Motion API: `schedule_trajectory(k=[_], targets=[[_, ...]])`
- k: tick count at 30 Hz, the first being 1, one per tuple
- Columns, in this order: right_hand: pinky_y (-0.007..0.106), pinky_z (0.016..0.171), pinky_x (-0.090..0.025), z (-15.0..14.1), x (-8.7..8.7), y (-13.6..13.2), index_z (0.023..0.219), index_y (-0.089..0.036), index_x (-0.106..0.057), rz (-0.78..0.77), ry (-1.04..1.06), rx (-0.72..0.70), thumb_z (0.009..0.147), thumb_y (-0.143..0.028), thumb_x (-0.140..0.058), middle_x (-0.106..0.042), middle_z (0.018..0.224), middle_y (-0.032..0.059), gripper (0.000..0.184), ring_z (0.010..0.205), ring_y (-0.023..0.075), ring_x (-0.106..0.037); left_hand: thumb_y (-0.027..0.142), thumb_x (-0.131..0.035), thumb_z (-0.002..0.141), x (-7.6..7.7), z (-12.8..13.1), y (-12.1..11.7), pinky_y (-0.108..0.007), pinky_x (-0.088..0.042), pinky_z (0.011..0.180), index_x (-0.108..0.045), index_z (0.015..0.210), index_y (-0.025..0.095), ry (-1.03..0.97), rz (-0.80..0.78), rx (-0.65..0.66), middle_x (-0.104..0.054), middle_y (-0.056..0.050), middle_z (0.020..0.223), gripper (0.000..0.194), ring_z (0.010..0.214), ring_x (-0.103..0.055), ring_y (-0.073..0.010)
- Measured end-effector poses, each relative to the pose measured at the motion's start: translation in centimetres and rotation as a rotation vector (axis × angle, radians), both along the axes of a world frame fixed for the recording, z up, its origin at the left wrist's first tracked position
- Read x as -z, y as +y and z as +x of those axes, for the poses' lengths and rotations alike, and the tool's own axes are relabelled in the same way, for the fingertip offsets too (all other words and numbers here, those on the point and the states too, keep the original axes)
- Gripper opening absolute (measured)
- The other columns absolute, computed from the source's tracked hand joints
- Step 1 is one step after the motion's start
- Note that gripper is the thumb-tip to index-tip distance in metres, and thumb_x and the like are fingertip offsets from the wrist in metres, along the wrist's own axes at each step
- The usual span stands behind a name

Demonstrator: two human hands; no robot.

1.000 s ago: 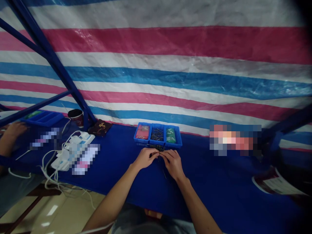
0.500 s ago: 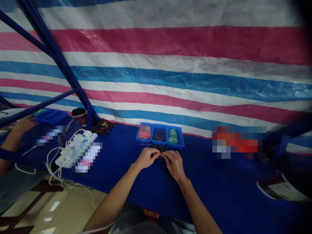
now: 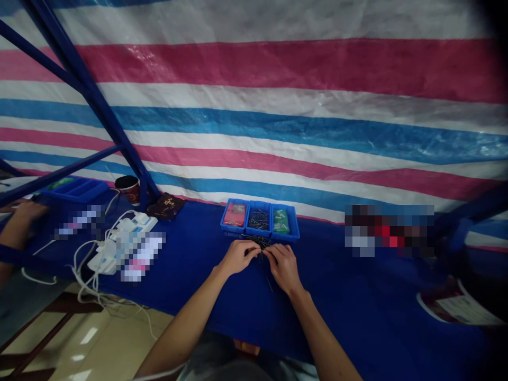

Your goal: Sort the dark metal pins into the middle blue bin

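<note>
Fingertips meeting, my left hand (image 3: 239, 257) and my right hand (image 3: 283, 262) are both closed in a pinch just in front of the blue bins. What they hold between them is thin, dark and too small to name. Behind my fingers lies a pile of thin dark metal pieces (image 3: 256, 239), partly covered by the hands. A single thin piece (image 3: 270, 284) rests on the blue cloth below them. The middle blue bin (image 3: 257, 232) contains similar dark pieces. A pink-red packet (image 3: 235, 215) fills the left bin, and the right one has a green bag (image 3: 281, 225) with small pale pieces.
Left of me are a white power strip (image 3: 103, 259) with cables, a brown packet (image 3: 166, 206) and a dark cup (image 3: 128, 189). Another person's hand (image 3: 30, 211) is at far left. A labelled container (image 3: 460, 301) stands at right. A blue metal frame (image 3: 89, 92) crosses the left.
My hands keep their pinch together with only tiny finger movement. The view has shifted slightly. At far left the other person's hand moved right, then back left.
</note>
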State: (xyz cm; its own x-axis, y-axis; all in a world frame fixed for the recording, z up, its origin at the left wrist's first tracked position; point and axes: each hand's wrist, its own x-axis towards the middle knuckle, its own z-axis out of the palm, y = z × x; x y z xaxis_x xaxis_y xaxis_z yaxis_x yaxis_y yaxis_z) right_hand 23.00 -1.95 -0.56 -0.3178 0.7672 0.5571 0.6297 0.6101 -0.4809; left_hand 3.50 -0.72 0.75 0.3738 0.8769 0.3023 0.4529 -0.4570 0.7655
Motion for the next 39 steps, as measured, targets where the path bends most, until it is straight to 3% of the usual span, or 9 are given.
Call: schedule_trajectory(k=[14,22,39], targets=[[0.036,0.075,-0.035,-0.22,-0.38,-0.28,0.075,-0.021,-0.058,-0.011,-0.027,0.049,0.104,-0.029,-0.043,-0.061,0.070,0.0025,0.034,0.072,0.0183,-0.054,0.032,-0.055,0.097,-0.13,0.06,-0.03,-0.024,-0.046,0.070,-0.073,0.087,0.016,-0.014,-0.009,0.003,-0.071,-0.004,0.075,0.026,0.068,-0.062,-0.0139],[0.037,0.075,-0.038,0.00,-0.90,-0.37,0.093,-0.021,-0.066,0.014,0.048,0.063,0.100,-0.030,-0.052,-0.068,0.080,0.0038,0.018,0.075,0.0195,-0.061,0.032,-0.055,0.097,-0.21,-0.03,0.00,-0.022,-0.045,0.069,-0.073,0.089,0.016,-0.025,-0.011,-0.011,-0.072,-0.003,0.075,0.025,0.067,-0.063,-0.0133],[0.038,0.078,-0.040,0.19,-0.57,-0.18,0.095,-0.022,-0.068,0.015,0.081,0.033,0.098,-0.025,-0.054,-0.072,0.089,0.0049,0.015,0.081,0.0205,-0.064,0.030,-0.057,0.096,0.29,-0.10,0.23,-0.021,-0.042,0.065,-0.073,0.093,0.016,-0.044,-0.010,-0.031,-0.071,-0.001,0.073,0.022,0.064,-0.061,-0.0111]])
